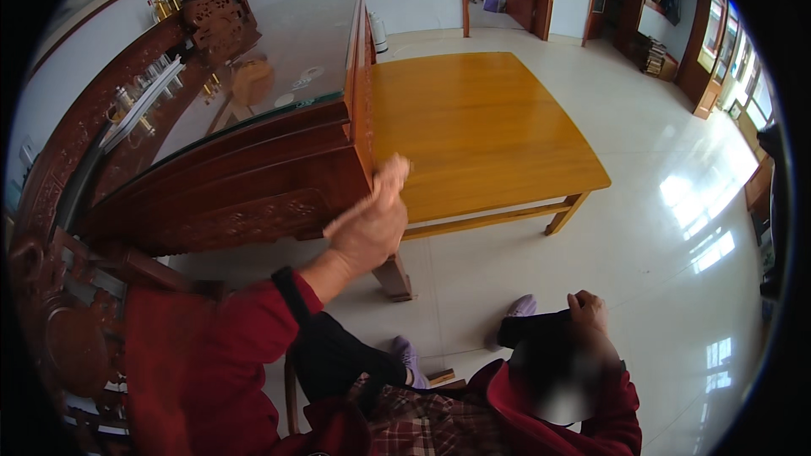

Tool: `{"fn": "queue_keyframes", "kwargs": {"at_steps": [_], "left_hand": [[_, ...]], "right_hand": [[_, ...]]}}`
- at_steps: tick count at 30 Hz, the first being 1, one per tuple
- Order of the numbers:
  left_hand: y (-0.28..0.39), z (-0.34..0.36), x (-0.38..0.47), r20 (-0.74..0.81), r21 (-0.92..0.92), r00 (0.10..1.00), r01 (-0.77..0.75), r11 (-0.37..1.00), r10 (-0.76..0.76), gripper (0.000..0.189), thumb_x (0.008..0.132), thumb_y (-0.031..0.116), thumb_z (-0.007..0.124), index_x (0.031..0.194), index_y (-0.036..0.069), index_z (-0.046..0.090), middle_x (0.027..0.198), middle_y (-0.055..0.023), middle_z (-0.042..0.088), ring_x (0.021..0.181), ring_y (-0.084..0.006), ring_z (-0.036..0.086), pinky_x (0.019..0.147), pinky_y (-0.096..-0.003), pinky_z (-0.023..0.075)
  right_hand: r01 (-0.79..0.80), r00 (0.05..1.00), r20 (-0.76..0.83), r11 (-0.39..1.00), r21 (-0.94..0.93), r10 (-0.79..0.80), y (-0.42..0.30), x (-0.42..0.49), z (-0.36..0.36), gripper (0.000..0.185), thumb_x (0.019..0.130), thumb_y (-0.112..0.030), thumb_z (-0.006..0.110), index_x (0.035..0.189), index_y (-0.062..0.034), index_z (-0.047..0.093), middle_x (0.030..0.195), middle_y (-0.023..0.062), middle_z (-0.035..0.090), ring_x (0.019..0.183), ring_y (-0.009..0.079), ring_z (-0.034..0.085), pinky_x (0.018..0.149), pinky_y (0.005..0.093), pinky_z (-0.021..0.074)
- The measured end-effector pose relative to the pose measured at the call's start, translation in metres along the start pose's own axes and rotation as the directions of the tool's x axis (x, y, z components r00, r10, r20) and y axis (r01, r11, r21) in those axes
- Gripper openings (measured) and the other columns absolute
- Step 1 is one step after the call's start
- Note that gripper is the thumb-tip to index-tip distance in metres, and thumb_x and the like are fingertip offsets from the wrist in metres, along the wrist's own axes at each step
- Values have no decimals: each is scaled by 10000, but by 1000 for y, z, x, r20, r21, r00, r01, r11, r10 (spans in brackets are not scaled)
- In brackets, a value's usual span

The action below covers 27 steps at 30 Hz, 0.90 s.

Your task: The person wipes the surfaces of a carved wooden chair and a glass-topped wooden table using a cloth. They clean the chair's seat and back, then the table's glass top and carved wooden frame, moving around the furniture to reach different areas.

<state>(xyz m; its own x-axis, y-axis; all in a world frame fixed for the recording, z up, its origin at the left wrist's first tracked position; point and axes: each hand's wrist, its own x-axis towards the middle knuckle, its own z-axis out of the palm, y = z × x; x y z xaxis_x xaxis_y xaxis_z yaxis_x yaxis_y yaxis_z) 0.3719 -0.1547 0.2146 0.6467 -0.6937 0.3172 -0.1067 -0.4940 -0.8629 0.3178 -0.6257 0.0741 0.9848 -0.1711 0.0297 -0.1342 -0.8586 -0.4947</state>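
Observation:
My left hand (374, 228) is raised before the near corner of a dark carved wooden table (253, 196) with a glass top. Its fingers are stretched out and somewhat blurred, with nothing visible in them. Beyond the fingertips stands a yellow-brown wooden table (475, 139); whether they touch either table cannot be told. My right hand (590, 309) rests at my knee in black trousers (535, 327), fingers bent. Nothing shows in it, and a blurred dark patch hides part of the forearm.
A carved wooden seat (82, 335) is at left. Behind the glass top, glasses (152, 85) and small gold-capped bottles (165, 5) stand along a dark ledge. A white flask (378, 31) is by the wall. Pale tiled floor (633, 234) extends right towards doorways and stacked books (654, 54).

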Motion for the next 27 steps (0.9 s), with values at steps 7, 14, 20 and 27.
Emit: {"fn": "queue_keyframes", "kwargs": {"at_steps": [7,14,20,27], "left_hand": [[-85,-50,53,59,-114,992,120,986,-114,685,691,502,749,1058,-74,697,1074,-201,662,1230,-330,526,1215,-510,223],[-10,-22,29,337,86,941,-64,994,31,741,779,602,630,1101,-63,691,1107,-217,673,1195,-383,520,1128,-488,250],[131,109,-31,432,290,893,-272,917,128,581,916,465,538,1096,-74,660,1042,-206,715,1017,-286,587,925,-341,399],[247,199,-75,493,466,843,-467,751,218,353,883,318,600,965,-12,694,824,-149,734,820,-213,627,837,-341,423]], "right_hand": [[122,992,-22,992,16,-122,-19,-2,-6,329,910,-311,647,801,-4,693,795,195,692,780,398,670,711,468,525],[91,995,-33,995,44,-90,-14,-8,-11,329,914,-327,640,813,-19,698,822,173,699,808,380,674,735,456,531],[66,996,-64,995,72,-61,1,-14,-15,323,918,-326,634,819,-26,699,833,166,701,811,378,673,745,455,531],[56,994,-100,993,103,-45,13,-18,-18,301,909,-309,640,815,-30,701,831,171,697,805,378,671,737,457,530]]}}
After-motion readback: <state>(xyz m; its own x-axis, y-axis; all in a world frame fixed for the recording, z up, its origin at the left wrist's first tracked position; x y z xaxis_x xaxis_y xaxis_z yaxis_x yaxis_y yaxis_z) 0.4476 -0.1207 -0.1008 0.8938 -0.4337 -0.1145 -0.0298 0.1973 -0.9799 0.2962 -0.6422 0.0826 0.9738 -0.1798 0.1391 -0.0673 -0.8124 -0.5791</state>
